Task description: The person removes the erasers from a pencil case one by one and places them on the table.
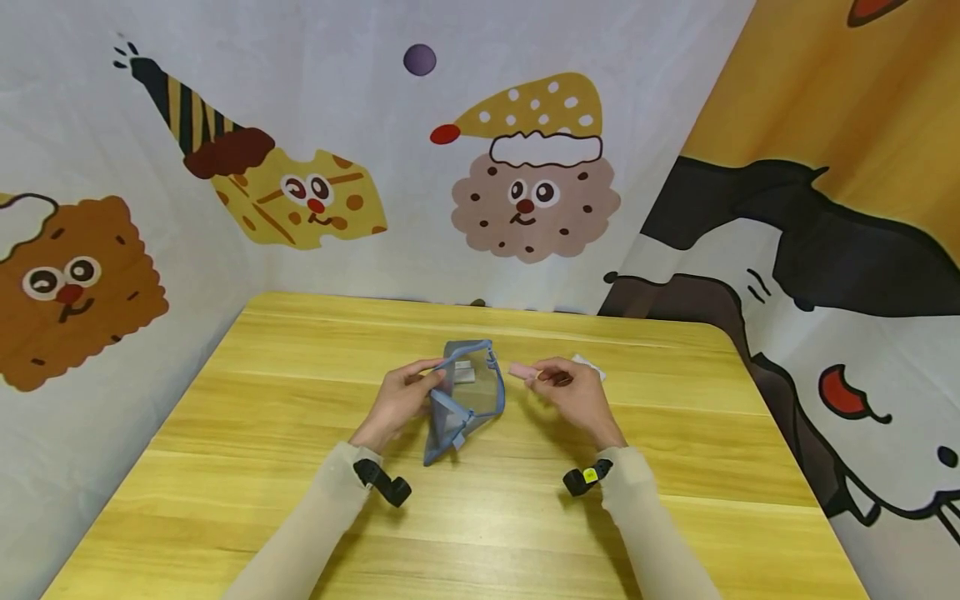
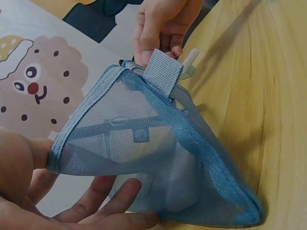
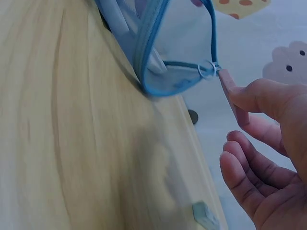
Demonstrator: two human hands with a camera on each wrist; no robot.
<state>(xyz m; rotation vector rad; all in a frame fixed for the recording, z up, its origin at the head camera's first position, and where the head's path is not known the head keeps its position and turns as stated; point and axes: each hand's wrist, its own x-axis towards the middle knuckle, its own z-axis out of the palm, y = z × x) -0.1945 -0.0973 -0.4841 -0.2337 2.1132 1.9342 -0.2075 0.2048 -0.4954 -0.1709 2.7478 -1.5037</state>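
A blue mesh zip pouch [image 1: 441,429] stands with its mouth spread toward the right, and white items [image 1: 465,375] show inside it. My left hand [image 1: 401,400] grips the pouch's left edge, thumb on one side and fingers on the other; the left wrist view shows this hand [image 2: 91,206] at the mesh [image 2: 139,153]. Just right of the mouth, my right hand [image 1: 573,396] pinches a small flat pink piece [image 1: 522,370] between thumb and forefinger. In the right wrist view the pink piece [image 3: 233,98] overlaps the zipper corner, and the other fingers are loosely curled.
On the wooden table [image 1: 480,533], a small pale object [image 1: 588,364] lies behind my right hand; it looks pale green in the right wrist view. A fabric backdrop [image 1: 337,100] with cartoon prints hangs behind the table's far edge. Each wrist wears a black camera band.
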